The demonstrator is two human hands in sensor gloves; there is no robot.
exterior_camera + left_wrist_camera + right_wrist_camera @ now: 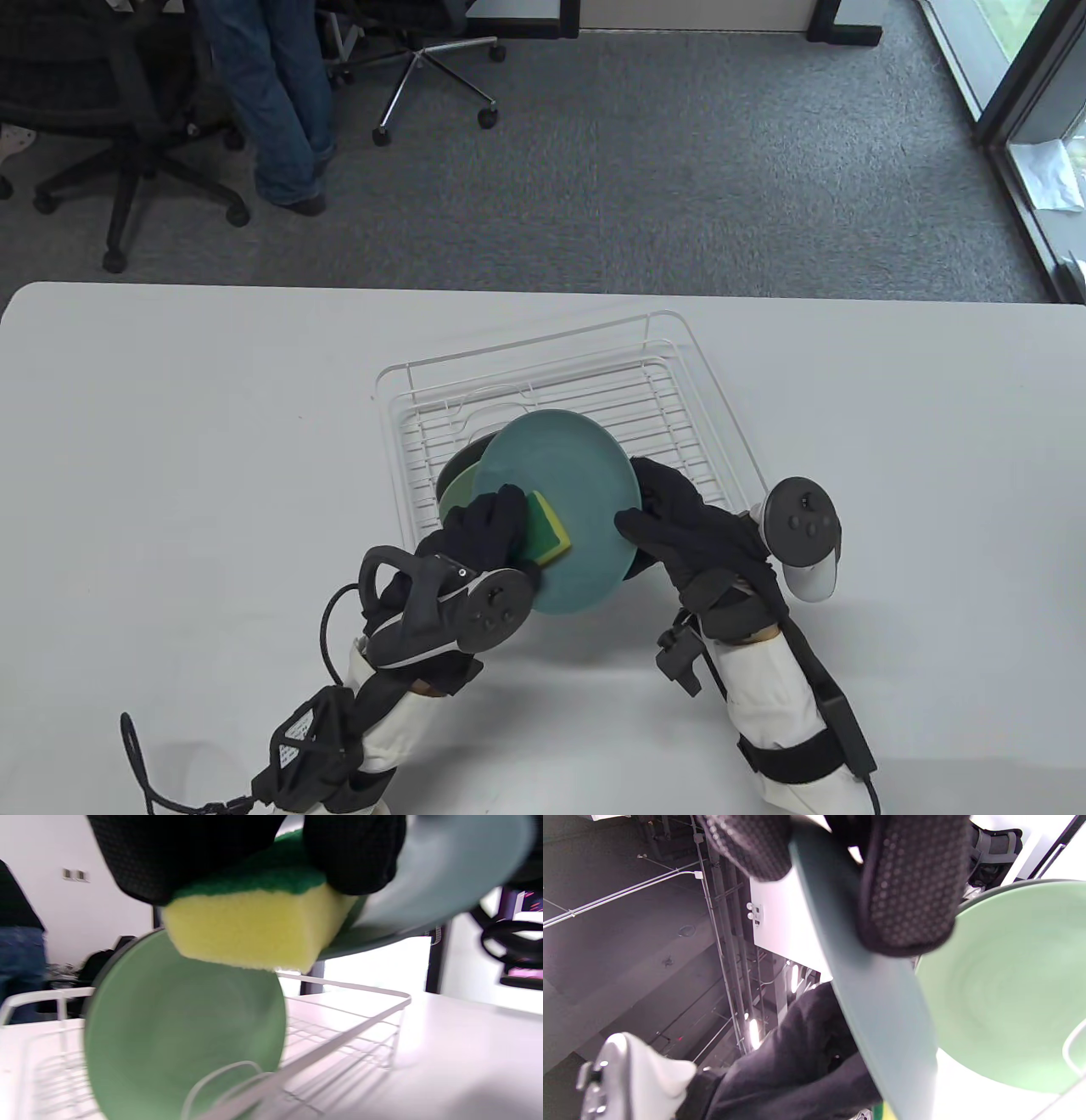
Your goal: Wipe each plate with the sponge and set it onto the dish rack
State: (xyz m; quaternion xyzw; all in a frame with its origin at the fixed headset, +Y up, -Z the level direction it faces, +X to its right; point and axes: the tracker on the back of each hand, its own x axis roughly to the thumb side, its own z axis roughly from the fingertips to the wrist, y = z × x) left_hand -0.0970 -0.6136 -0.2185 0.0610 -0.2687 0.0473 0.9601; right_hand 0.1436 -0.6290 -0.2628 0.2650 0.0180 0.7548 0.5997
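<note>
Teal-blue plate [560, 501], plain, no pattern. Light green plate [178, 1035] behind it, plain, w/ darker rim. Sponge [254, 925]: yellow body, dark green scrub layer. Dish rack [679, 399] white wire. Table [170, 424] white. Both gloves black w/ fine dot-grid texture – left hand [484, 531], right hand [687, 518]; sleeves white. Left tracker [475, 611] black, right tracker [802, 535] dark grey face, light grey handle. Carpet [679, 170] grey, speckled. Bystander's jeans [271, 93] blue.

I see the held plate [560, 509] above the rack's [679, 407] near edge, between both hands; a second plate [458, 492] stands in the rack behind it.
</note>
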